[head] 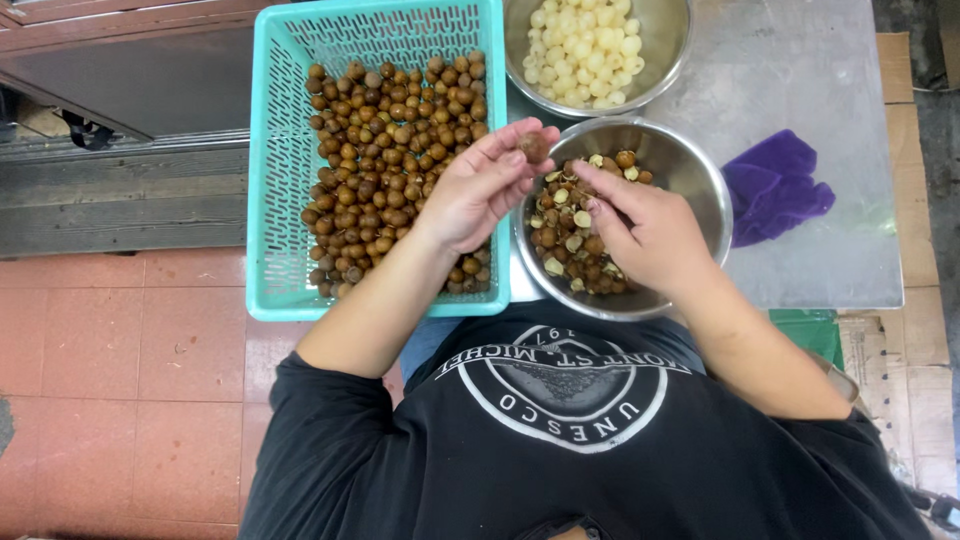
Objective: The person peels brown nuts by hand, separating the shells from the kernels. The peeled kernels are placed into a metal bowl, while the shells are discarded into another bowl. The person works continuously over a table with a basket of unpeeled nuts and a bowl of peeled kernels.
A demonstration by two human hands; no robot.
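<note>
Baskets: one teal basket (290,150)
Bowls: two steel bowls (700,170)
Left hand (475,190): fingers pinch one brown nut (534,147)
Right hand (645,230): fingers curled, grip unclear

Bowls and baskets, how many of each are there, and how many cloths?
Metal bowls: 2, one of peeled pale fruit, one of shells
Turquoise basket: 1
Purple cloth: 1
Total: 4

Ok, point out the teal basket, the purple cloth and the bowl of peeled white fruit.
teal basket (268,200): head view, on its bare left wall.
purple cloth (775,185): head view, middle of the crumpled fabric.
bowl of peeled white fruit (668,55): head view, on its steel right wall.
</note>
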